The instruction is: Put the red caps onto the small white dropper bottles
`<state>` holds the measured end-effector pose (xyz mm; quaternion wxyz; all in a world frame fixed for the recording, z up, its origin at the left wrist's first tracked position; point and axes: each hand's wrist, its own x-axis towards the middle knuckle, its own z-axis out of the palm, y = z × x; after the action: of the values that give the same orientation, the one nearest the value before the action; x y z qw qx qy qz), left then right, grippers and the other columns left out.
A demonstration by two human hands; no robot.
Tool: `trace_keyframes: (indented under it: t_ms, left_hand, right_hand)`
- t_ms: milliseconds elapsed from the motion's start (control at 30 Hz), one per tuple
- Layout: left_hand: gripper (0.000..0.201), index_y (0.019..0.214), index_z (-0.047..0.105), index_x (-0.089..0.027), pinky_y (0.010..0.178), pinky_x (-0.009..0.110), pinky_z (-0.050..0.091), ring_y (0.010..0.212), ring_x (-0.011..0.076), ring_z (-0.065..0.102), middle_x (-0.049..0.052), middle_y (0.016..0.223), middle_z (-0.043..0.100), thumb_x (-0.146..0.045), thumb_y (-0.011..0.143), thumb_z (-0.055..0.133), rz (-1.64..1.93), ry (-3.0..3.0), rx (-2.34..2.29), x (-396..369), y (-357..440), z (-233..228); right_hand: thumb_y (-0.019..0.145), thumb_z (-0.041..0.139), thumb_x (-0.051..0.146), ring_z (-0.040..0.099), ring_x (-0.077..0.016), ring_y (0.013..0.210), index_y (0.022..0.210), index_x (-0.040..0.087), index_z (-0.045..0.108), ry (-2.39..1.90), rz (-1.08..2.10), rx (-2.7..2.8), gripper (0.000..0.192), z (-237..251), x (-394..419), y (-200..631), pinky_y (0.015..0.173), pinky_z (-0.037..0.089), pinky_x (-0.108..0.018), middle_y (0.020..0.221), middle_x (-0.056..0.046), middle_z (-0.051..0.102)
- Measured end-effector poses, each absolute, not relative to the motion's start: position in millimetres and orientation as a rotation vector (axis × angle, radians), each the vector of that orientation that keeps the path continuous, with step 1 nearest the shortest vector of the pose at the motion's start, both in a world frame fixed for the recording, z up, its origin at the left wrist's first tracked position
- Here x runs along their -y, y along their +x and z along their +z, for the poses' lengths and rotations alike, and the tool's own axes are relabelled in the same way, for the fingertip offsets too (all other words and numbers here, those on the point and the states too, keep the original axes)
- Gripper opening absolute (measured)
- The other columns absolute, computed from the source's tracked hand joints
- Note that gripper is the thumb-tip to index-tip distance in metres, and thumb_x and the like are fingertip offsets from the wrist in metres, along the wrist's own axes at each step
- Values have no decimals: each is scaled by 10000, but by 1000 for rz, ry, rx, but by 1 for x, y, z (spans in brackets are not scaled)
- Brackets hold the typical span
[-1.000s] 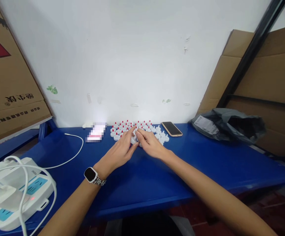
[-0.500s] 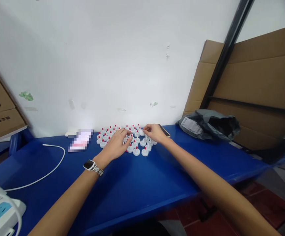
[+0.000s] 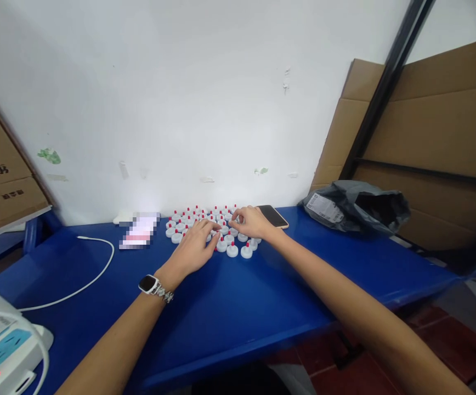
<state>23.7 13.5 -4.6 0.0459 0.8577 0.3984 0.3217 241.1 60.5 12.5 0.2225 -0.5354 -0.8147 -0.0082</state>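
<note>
Many white round nozzle caps (image 3: 232,250), most with small red tips, stand grouped on the blue table by the wall. My left hand (image 3: 194,246), with a watch (image 3: 149,284) on its wrist, rests over the front-left of the group. Its thumb and fingers are apart around the caps there; what lies under the palm is hidden. My right hand (image 3: 253,222) reaches over the right side of the group. Its thumb and forefinger come together in a pinch near a red tip, and whatever is between them is too small to make out.
A dark-screened phone (image 3: 273,216) lies behind my right hand. A grey plastic mailer bag (image 3: 353,206) sits on the right. To the left are a blurred-out phone-like item (image 3: 141,230), a white cable (image 3: 94,284) and a power strip (image 3: 13,334). Cardboard (image 3: 439,126) leans at the right.
My right hand has moved a little left over the caps, uncovering more of the phone behind it. My left hand stays in about the same place. The view has shifted slightly.
</note>
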Motion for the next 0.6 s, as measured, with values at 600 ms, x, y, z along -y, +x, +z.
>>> trace_keyframes:
  t_ms: [600]
  left_hand:
    - [386, 1178, 561, -206, 880, 412, 491, 973, 243, 616, 83, 1057, 656, -475, 991, 358, 885, 2553, -1202, -6, -3, 1]
  right_hand:
    - [918, 537, 324, 590, -154, 778, 1018, 187, 642, -990, 382, 2047, 199, 21, -6, 194, 758, 432, -290, 851, -25, 690]
